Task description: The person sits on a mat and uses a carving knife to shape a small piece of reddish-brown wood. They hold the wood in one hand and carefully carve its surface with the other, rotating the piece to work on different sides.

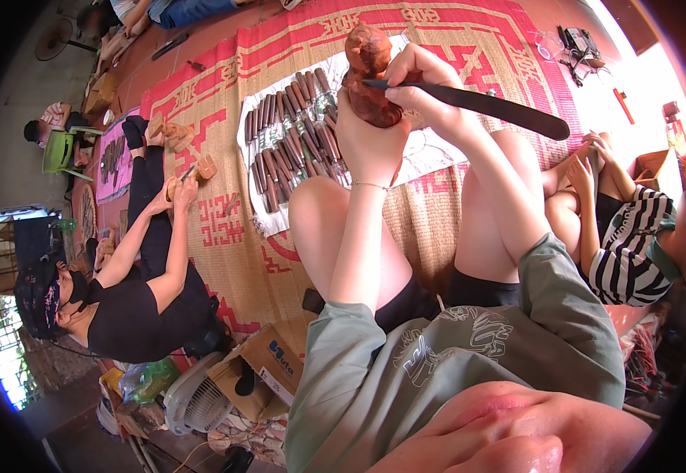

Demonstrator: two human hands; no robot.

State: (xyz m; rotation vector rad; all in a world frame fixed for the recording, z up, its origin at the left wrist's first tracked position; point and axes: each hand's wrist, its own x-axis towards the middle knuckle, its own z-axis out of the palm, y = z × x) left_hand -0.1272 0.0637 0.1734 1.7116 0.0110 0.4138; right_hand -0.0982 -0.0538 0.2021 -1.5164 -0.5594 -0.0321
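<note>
My left hand [368, 143] is wrapped round the lower part of a reddish-brown carved wooden figurine [368, 49], keeping it upright above the mat. In a pencil-like grip, my right hand [430, 88] holds a long, flat, dark tool [508, 110]. Its narrow tip touches the figurine's middle, and its broad rounded end sticks out to the right; its exact kind I cannot make out. Beyond my left knee, rows of wood-handled carving tools [296, 146] lie on a white cloth [255, 189]. My left palm and fingers hide the figurine's base.
A red-patterned woven mat [217, 169] spreads beneath me. To my left a person in black [150, 315] works a pale wooden piece [206, 169]. Someone in a striped shirt [631, 252] sits at my right. A cardboard box [260, 370] and a fan [197, 398] stand behind on the left.
</note>
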